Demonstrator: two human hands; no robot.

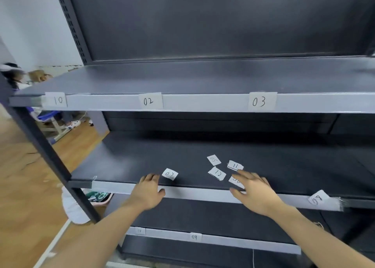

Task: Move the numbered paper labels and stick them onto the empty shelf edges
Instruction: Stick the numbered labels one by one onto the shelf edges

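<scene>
Several loose white paper labels lie on the dark middle shelf: label 07 [170,174], label 05 [213,159], label 11 [235,165], label 12 [217,173] and one partly under my right hand [236,181]. My left hand [147,190] rests on the middle shelf's grey front edge [194,194], fingers over the lip just left of label 07. My right hand [253,190] reaches over that edge with relaxed fingers, touching the half-hidden label. Label 08 [318,198] sticks crookedly on the same edge at the right.
The upper shelf edge [203,103] carries labels 10 [57,100], 02 [150,101] and 03 [261,101]. The lower edge holds label 09 [194,237] and a small blurred one [139,230]. A dark upright post [42,144] stands left; people sit beyond it.
</scene>
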